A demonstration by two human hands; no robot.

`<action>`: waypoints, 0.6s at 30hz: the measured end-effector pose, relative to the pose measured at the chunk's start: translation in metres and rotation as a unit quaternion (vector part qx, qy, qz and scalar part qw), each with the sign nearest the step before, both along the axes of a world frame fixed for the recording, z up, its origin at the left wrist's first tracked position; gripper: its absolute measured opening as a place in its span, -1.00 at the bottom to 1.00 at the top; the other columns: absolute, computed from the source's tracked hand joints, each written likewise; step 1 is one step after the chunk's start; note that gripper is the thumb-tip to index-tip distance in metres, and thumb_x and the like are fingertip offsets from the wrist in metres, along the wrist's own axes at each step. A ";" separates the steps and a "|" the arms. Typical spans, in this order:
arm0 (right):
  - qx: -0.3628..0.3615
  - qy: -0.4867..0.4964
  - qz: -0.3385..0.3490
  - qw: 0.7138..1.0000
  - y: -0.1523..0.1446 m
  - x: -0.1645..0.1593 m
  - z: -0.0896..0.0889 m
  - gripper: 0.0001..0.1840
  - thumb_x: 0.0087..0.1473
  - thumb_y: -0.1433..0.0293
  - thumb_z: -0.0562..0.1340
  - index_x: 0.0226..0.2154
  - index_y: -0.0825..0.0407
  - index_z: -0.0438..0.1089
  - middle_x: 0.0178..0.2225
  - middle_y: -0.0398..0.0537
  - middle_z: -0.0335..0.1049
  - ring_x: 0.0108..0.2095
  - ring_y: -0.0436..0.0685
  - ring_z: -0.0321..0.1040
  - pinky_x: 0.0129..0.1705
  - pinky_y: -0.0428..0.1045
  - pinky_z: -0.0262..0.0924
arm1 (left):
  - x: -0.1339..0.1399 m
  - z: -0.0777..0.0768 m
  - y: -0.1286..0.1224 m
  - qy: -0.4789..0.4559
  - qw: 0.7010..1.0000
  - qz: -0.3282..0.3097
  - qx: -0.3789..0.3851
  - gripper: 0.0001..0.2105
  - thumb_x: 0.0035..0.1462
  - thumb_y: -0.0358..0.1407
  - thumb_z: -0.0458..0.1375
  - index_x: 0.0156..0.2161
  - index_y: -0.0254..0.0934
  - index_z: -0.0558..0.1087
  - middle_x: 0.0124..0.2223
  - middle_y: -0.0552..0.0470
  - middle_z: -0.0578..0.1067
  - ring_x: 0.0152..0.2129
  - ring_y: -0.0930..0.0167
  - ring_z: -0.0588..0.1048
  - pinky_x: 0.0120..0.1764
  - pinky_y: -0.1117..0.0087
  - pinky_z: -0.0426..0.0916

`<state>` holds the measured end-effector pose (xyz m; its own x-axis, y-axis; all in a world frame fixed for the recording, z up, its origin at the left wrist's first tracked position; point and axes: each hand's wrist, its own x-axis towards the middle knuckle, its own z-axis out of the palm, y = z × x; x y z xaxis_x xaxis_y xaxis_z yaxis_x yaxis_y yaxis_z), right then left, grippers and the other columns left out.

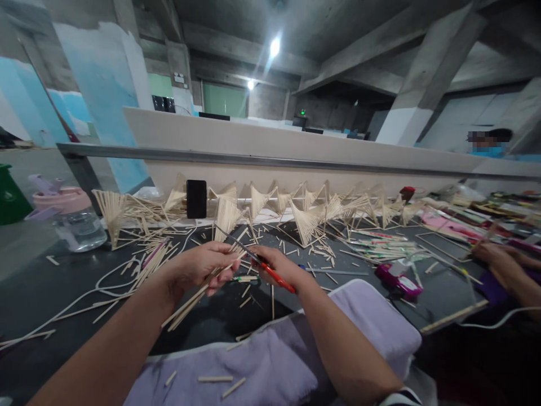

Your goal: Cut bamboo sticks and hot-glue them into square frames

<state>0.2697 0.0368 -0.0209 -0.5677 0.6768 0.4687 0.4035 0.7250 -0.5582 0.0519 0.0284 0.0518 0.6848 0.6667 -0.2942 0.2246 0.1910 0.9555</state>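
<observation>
A bundle of thin wooden sticks is gripped in my left hand, the lower ends fanning down towards me. My right hand is closed around a red-handled tool with a long, thin dark blade; its exact kind is unclear. The blade crosses the upper ends of the sticks, close to the left fingers. Just beyond both hands stands a twisted fan-shaped stick piece. Short cut stick ends lie scattered on the dark table around the hands.
More twisted stick pieces line the back, beside a black phone. A pink-lidded water jug stands left, near a white cable. To the right are a magenta device and another person's hands. A lilac cloth lies in front.
</observation>
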 end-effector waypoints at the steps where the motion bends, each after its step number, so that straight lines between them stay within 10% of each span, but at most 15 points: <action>1: 0.002 0.003 0.000 1.000 0.000 0.000 -0.001 -0.39 -0.25 0.64 0.04 -0.06 0.05 0.28 -0.14 -0.04 0.33 -0.19 0.06 0.26 -0.13 -0.06 0.13 | 0.000 0.001 -0.001 0.001 1.000 0.002 0.001 -0.72 0.00 -0.10 0.14 -0.42 -0.32 0.28 -0.64 0.18 0.22 -0.79 0.61 0.11 -0.77 0.59 0.12; 18: -0.001 -0.020 -0.024 0.999 -0.007 -0.001 0.012 -0.36 -0.31 0.64 0.03 -0.08 0.04 0.29 -0.29 -0.12 0.32 -0.31 0.02 0.23 -0.24 -0.12 0.11 | 0.003 0.000 -0.004 -0.027 0.999 0.022 -0.008 -0.77 0.04 -0.17 0.12 -0.44 -0.32 0.28 -0.66 0.19 0.18 -0.79 0.63 0.06 -0.77 0.63 -0.02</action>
<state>0.2689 0.0294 -0.0091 -0.5526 0.7053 0.4441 0.4606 0.7025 -0.5425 0.0549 0.0246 0.0518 0.6705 0.6920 -0.2675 0.1631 0.2143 0.9631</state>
